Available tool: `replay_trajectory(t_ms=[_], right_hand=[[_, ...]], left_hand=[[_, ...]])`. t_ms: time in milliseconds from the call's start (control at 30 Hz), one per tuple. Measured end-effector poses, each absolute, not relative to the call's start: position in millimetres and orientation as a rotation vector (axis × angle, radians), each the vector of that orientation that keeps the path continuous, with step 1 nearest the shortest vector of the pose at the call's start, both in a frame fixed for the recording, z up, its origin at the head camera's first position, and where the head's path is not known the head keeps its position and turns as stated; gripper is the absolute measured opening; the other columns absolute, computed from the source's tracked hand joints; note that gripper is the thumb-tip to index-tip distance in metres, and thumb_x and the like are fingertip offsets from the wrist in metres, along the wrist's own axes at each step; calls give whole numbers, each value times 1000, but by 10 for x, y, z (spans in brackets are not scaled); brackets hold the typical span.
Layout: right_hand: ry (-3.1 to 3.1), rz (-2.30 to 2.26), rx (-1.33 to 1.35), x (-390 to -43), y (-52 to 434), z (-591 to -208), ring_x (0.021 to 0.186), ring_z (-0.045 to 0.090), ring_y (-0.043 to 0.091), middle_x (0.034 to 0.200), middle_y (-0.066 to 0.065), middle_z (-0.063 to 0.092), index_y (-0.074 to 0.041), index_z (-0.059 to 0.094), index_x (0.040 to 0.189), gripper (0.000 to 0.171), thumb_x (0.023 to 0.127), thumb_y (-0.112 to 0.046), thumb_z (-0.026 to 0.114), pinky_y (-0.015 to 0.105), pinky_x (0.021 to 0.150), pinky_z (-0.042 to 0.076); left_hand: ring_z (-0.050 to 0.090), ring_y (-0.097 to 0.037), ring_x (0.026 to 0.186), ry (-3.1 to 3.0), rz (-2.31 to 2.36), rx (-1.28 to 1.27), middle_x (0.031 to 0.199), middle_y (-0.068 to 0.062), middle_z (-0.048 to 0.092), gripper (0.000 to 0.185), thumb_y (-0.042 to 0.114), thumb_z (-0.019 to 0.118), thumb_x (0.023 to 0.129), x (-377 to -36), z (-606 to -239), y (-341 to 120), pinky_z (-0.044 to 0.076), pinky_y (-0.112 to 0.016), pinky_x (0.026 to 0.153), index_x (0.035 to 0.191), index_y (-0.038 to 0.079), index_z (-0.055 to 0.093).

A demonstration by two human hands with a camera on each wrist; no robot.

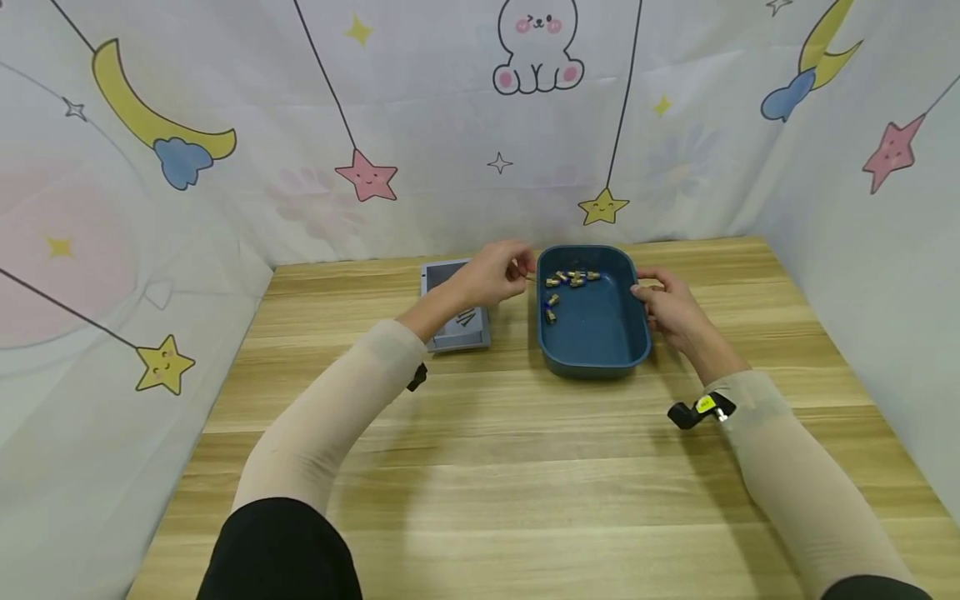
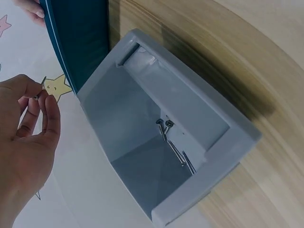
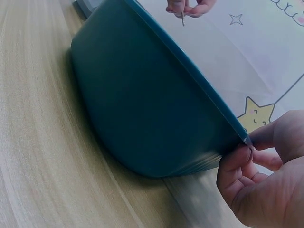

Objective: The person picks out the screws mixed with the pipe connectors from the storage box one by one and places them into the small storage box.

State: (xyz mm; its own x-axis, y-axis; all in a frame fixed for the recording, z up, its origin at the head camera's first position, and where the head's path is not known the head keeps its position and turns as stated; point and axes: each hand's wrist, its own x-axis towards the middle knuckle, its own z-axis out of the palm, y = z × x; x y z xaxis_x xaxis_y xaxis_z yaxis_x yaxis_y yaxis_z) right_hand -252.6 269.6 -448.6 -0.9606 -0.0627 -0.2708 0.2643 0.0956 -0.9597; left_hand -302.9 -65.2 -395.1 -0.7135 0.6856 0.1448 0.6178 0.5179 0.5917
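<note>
A dark blue tray (image 1: 596, 346) sits mid-table with several small brass fittings (image 1: 572, 278) at its far end. My right hand (image 1: 663, 302) grips the tray's right rim (image 3: 237, 133), fingers curled under the edge. Just left of the tray, my left hand (image 1: 504, 271) pinches a thin screw (image 3: 183, 18) between thumb and fingertips (image 2: 42, 97), above the gap between the two trays. A grey tray (image 1: 457, 333) lies left of the blue one, with a few long screws (image 2: 173, 142) inside it.
The wooden table (image 1: 525, 467) is boxed in by cartoon-printed fabric walls (image 1: 420, 125) on the left, back and right. Broad bare wood lies in front of both trays. Wrist cameras (image 1: 693, 411) are strapped to both forearms.
</note>
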Motion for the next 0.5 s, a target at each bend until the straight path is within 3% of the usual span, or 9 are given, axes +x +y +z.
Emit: replay_trajectory(t_ms=[200, 500], right_hand=[[2125, -1954, 208, -2536, 2705, -4501, 65, 55, 6, 97, 0, 57, -9, 38, 159, 52, 111, -19, 55, 23, 52, 45], [2147, -1929, 203, -2539, 2706, -4500, 67, 54, 7, 99, 1, 57, -10, 38, 160, 53, 112, -20, 54, 24, 53, 44]], left_hand=[[63, -19, 99, 2636, 997, 1079, 117, -16, 64, 13, -1, 60, 102, -3045, -3959, -741, 54, -31, 85, 114, 3, 63], [66, -20, 95, 2689, 1004, 1001, 112, -10, 64, 14, -2, 59, 101, -3067, -3982, -870, 55, -33, 81, 111, 6, 65]])
